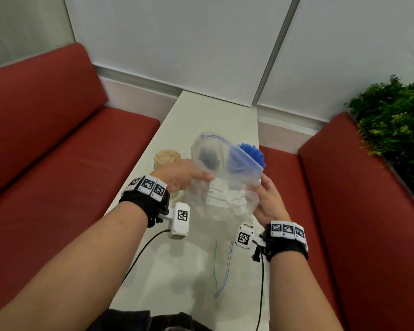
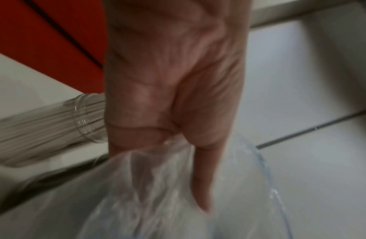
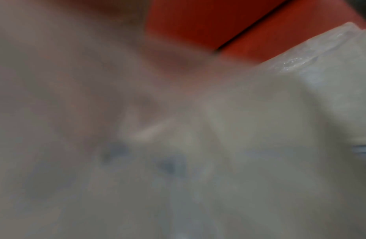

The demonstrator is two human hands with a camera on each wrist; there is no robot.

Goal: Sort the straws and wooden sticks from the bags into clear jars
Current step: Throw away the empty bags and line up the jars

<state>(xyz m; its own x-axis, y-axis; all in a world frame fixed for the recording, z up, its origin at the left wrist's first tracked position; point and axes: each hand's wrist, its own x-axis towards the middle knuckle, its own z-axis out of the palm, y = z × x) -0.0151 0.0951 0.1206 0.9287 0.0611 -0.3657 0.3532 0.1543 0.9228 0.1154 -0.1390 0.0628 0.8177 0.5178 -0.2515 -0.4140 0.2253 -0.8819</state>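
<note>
Both hands hold a clear zip bag (image 1: pixel 221 177) up over the white table (image 1: pixel 210 111). My left hand (image 1: pixel 179 179) grips its left side, and in the left wrist view the left hand (image 2: pixel 173 100) pinches the crumpled bag (image 2: pixel 157 194). My right hand (image 1: pixel 269 199) grips the right side. The bag's mouth faces away from me, and blue straws (image 1: pixel 252 154) show at and behind its far right edge. A clear jar of wooden sticks (image 1: pixel 166 160) stands behind my left hand; the jar (image 2: pixel 44 127) also shows in the left wrist view. The right wrist view is blurred plastic.
A second clear zip bag (image 1: pixel 215 263) lies flat on the table near me. Red benches (image 1: pixel 65 163) flank the narrow table on both sides. A green plant (image 1: pixel 392 120) sits behind the right bench. Wrist camera cables (image 1: pixel 139 256) trail over the table's near end.
</note>
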